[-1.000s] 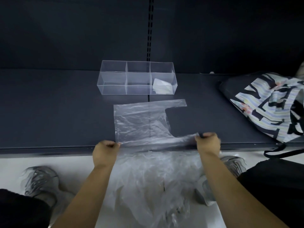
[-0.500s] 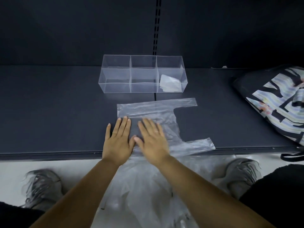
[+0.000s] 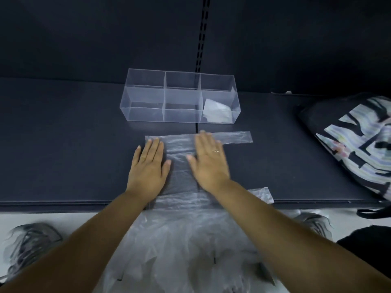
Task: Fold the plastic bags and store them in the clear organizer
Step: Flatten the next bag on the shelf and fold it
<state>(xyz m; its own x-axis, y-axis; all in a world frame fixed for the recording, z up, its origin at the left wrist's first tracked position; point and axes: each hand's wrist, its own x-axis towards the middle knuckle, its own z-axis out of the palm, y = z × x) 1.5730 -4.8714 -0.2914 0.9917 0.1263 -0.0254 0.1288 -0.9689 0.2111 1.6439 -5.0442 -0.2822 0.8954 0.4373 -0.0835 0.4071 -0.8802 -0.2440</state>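
On dark shelf (image 3: 63,144), near clear organizer (image 3: 146,115), plastic bag (image 3: 182,159) lies spread; left hand (image 3: 149,166) and right hand (image 3: 209,163) press it, fingers straight. Risk: slippery film slides under palms, fold goes crooked.

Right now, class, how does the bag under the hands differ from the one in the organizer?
The flat bag lies spread on the shelf; the folded bag is a packet. The left hand and right hand press the flat bag; the folded bag sits untouched in the organizer. Both are translucent plastic.

shelf (image 3: 63,155) — organizer (image 3: 146,97) | flat plastic bag (image 3: 179,150) | patterned tote (image 3: 349,144)
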